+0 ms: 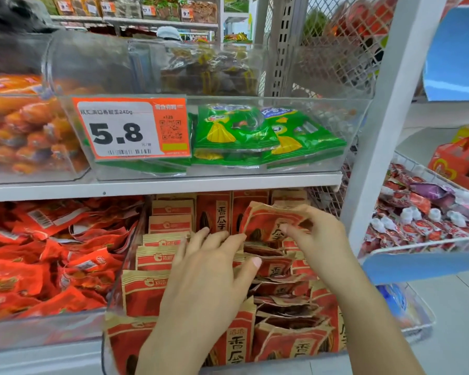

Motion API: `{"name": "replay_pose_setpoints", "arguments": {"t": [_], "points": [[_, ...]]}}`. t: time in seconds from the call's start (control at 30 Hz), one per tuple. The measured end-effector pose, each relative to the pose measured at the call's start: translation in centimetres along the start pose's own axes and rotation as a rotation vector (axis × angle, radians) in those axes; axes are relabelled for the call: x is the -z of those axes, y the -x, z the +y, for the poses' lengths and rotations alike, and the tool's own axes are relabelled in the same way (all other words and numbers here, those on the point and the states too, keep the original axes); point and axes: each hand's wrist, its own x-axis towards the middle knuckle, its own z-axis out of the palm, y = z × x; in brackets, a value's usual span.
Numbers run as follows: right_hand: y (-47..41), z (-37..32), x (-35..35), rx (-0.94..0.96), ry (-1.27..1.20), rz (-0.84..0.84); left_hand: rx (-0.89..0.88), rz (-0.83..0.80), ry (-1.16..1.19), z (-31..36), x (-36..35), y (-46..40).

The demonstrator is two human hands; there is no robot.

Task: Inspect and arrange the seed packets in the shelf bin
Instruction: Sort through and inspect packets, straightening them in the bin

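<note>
In the head view, the person is working in the clear shelf bin [114, 290] on the lower shelf, which is holding rows of red-and-tan seed packets [146, 290]. The right hand [317, 234] is pinching one seed packet [266, 221] between thumb and fingertips and holding it raised and tilted above the back right of the bin, its printed face turned toward the camera. The left hand [209, 269] is lying spread, fingers straight, pressing on the packets in the middle of the bin, at about eight o'clock from the raised packet. This is looking like the inspecting step: one packet is being lifted out and checked while the others are being held down. The right-hand column beneath the raised packet is lying jumbled and overlapping, while the left column is standing in neater upright rows. The next move is likely calling for the raised packet to be slid back upright into the loose column, with the flat hand keeping a gap open. At twelve o'clock, green packets [255, 133] are sitting behind a price tag [132, 128].
</note>
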Motion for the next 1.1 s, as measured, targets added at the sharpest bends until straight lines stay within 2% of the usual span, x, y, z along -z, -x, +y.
{"name": "replay_pose_setpoints", "arguments": {"t": [0.1,0.23,0.4,0.53,0.77,0.9,1.03,1.1], "points": [[-0.36,-0.25,-0.14,-0.066,0.147,-0.099,0.004,0.016,0.021,-0.20,0.01,0.16],[-0.54,-0.10,-0.50,-0.084,0.271,-0.096,0.004,0.034,0.041,-0.21,-0.02,0.05],[-0.45,-0.04,-0.79,-0.075,0.023,-0.022,0.001,0.045,0.056,-0.18,-0.01,0.01],[-0.34,0.09,-0.76,-0.076,-0.049,-0.023,0.002,0.050,0.063,-0.11,-0.01,-0.02],[-0.29,0.12,-0.50,-0.010,-0.060,-0.006,0.002,0.048,0.071,-0.14,-0.04,-0.03],[-0.34,0.09,-0.49,-0.038,-0.062,-0.007,0.004,0.053,0.076,-0.14,-0.05,-0.04],[-0.37,-0.13,-0.51,-0.121,0.112,-0.164,0.007,0.046,0.078,-0.09,0.02,-0.07],[-0.32,-0.16,-0.45,-0.145,0.117,-0.200,0.009,0.040,0.078,-0.07,0.05,-0.11]]}}
